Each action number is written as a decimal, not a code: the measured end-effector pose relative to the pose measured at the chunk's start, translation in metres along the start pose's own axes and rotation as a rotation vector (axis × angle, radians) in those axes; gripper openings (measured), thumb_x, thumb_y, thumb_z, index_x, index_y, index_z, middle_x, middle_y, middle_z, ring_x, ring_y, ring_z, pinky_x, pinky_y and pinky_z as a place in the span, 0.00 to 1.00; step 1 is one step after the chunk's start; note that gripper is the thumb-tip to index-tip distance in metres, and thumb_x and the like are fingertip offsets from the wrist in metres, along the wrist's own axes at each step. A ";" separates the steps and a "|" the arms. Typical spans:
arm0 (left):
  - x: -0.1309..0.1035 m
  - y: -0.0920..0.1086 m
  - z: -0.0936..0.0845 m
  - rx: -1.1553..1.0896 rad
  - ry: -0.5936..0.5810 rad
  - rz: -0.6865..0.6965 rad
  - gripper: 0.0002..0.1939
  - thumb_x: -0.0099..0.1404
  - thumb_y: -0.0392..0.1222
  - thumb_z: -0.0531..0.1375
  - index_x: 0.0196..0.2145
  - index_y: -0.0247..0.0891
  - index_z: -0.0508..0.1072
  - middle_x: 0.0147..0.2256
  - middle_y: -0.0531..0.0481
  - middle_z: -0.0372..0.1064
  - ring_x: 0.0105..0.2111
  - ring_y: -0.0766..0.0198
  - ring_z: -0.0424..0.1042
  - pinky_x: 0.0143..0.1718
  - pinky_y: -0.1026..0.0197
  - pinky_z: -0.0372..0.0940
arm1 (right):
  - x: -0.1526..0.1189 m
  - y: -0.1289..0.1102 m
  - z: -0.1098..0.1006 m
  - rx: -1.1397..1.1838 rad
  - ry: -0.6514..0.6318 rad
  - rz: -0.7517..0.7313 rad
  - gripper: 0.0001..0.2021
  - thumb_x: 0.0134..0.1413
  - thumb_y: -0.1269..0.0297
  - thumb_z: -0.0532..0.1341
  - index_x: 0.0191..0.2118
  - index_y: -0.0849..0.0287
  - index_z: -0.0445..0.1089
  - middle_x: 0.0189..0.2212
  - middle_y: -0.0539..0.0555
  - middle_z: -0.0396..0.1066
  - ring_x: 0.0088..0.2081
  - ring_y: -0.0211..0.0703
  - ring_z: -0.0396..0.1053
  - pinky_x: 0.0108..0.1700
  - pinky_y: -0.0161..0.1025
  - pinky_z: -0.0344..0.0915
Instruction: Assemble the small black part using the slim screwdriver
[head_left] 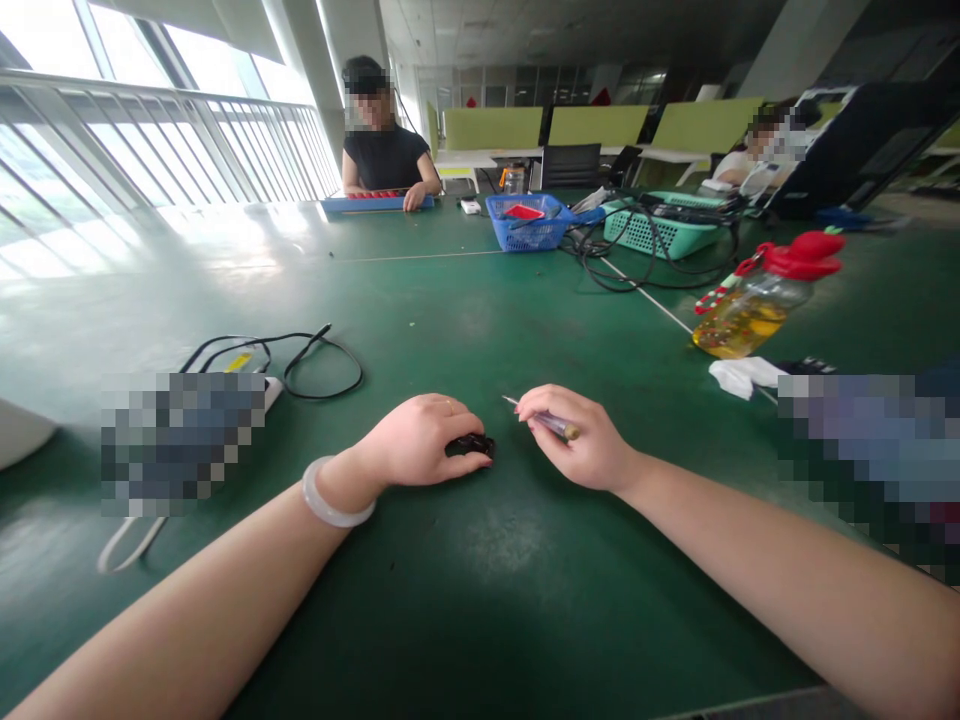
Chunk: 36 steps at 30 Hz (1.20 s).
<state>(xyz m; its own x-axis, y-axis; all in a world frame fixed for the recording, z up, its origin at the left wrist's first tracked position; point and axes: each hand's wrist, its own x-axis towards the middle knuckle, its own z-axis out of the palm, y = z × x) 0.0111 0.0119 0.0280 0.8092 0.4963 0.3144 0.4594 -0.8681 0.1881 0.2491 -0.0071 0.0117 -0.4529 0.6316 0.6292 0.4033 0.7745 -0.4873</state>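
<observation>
Near the middle of the green table, my left hand (427, 440) is closed around a small black object (472, 445). Its kind is partly hidden by my fingers and thumb. To the right, my right hand (574, 435) grips a small screwdriver (553, 424) with a translucent handle and a yellowish end. The screwdriver's thin metal tip points left, over toward the black object, and a gap separates the two. A pale bangle (335, 495) circles my left wrist.
A blurred-out device (199, 430) and black cable (352, 375) lie left. At right are a red-lidded bottle (757, 300) and white cloth-like item (739, 377). Farther back stand a blue basket (525, 235), a green basket (645, 235) with cables, and a seated person (386, 150).
</observation>
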 end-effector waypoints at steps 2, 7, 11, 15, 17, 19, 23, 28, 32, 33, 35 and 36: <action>0.001 0.002 0.002 0.020 0.015 -0.011 0.16 0.65 0.53 0.55 0.38 0.38 0.74 0.32 0.47 0.73 0.34 0.61 0.72 0.38 0.61 0.65 | 0.000 0.000 0.000 -0.003 -0.004 0.003 0.09 0.53 0.76 0.54 0.37 0.55 0.66 0.36 0.54 0.71 0.41 0.43 0.70 0.44 0.41 0.68; 0.005 0.009 0.006 0.089 0.008 -0.080 0.15 0.66 0.51 0.54 0.38 0.38 0.74 0.31 0.47 0.73 0.34 0.59 0.72 0.38 0.58 0.66 | 0.001 0.000 0.000 -0.010 -0.014 0.004 0.10 0.54 0.76 0.54 0.38 0.55 0.66 0.37 0.55 0.70 0.41 0.43 0.70 0.45 0.41 0.68; 0.006 0.016 0.005 0.169 -0.017 -0.143 0.15 0.67 0.50 0.53 0.38 0.38 0.73 0.31 0.47 0.72 0.33 0.58 0.72 0.37 0.58 0.66 | 0.001 0.000 0.001 -0.010 -0.018 -0.007 0.10 0.54 0.77 0.53 0.38 0.55 0.66 0.36 0.54 0.71 0.41 0.41 0.70 0.44 0.40 0.68; 0.008 0.024 0.005 0.242 -0.043 -0.208 0.15 0.67 0.50 0.53 0.37 0.37 0.73 0.30 0.46 0.71 0.32 0.57 0.72 0.35 0.56 0.67 | 0.002 0.000 0.001 -0.006 -0.020 -0.003 0.10 0.54 0.76 0.54 0.38 0.55 0.66 0.36 0.55 0.71 0.40 0.42 0.70 0.44 0.40 0.68; 0.009 0.027 0.005 0.263 -0.029 -0.226 0.16 0.67 0.51 0.53 0.36 0.37 0.73 0.29 0.46 0.71 0.31 0.56 0.72 0.34 0.56 0.67 | 0.001 0.000 0.001 -0.006 -0.022 -0.001 0.10 0.54 0.76 0.54 0.38 0.55 0.66 0.36 0.55 0.71 0.40 0.42 0.70 0.44 0.40 0.68; 0.008 0.029 0.006 0.264 0.020 -0.238 0.16 0.67 0.51 0.52 0.36 0.36 0.73 0.29 0.46 0.72 0.31 0.56 0.72 0.34 0.55 0.67 | 0.001 -0.001 0.000 -0.004 -0.020 -0.004 0.10 0.54 0.77 0.54 0.39 0.55 0.66 0.37 0.55 0.71 0.41 0.42 0.70 0.45 0.40 0.68; 0.006 0.027 0.008 0.159 0.176 -0.232 0.14 0.67 0.48 0.52 0.41 0.36 0.71 0.35 0.44 0.73 0.35 0.56 0.73 0.39 0.54 0.67 | 0.000 -0.002 0.000 0.006 -0.011 -0.011 0.11 0.54 0.77 0.54 0.39 0.55 0.66 0.37 0.55 0.70 0.41 0.42 0.70 0.45 0.39 0.68; 0.003 0.016 0.007 -0.134 0.164 -0.086 0.14 0.66 0.37 0.52 0.49 0.38 0.66 0.46 0.45 0.70 0.46 0.60 0.70 0.48 0.59 0.66 | 0.001 -0.002 0.000 -0.007 -0.005 -0.022 0.11 0.53 0.78 0.54 0.39 0.55 0.66 0.36 0.54 0.71 0.40 0.42 0.70 0.44 0.39 0.68; 0.001 0.005 0.006 -0.221 0.121 0.002 0.16 0.67 0.33 0.51 0.51 0.39 0.66 0.49 0.45 0.69 0.49 0.62 0.68 0.51 0.59 0.64 | 0.000 -0.001 0.001 -0.010 0.002 -0.018 0.11 0.53 0.77 0.54 0.39 0.55 0.66 0.36 0.54 0.71 0.40 0.43 0.70 0.43 0.40 0.68; 0.000 0.003 0.006 -0.218 0.122 0.006 0.15 0.67 0.32 0.51 0.50 0.40 0.67 0.49 0.45 0.69 0.49 0.62 0.68 0.52 0.59 0.64 | 0.000 0.000 0.001 -0.008 0.003 -0.016 0.11 0.53 0.77 0.54 0.39 0.55 0.66 0.37 0.54 0.71 0.40 0.43 0.70 0.43 0.40 0.69; 0.000 0.000 0.007 -0.205 0.115 0.011 0.15 0.67 0.32 0.51 0.49 0.40 0.68 0.50 0.46 0.68 0.50 0.63 0.67 0.52 0.60 0.64 | 0.000 0.000 0.002 -0.005 0.004 -0.010 0.11 0.53 0.77 0.55 0.39 0.55 0.66 0.37 0.54 0.71 0.41 0.43 0.71 0.44 0.41 0.69; 0.000 -0.001 0.007 -0.202 0.111 0.014 0.15 0.67 0.31 0.51 0.48 0.41 0.69 0.50 0.46 0.68 0.50 0.63 0.67 0.52 0.60 0.63 | 0.000 0.000 0.002 -0.005 0.003 -0.007 0.11 0.53 0.77 0.55 0.39 0.54 0.67 0.37 0.54 0.71 0.41 0.43 0.71 0.44 0.41 0.69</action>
<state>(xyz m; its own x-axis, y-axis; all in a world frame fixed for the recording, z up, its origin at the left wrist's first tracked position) 0.0130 0.0127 0.0213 0.7648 0.4917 0.4163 0.3568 -0.8613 0.3618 0.2477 -0.0068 0.0102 -0.4531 0.6260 0.6348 0.4037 0.7789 -0.4799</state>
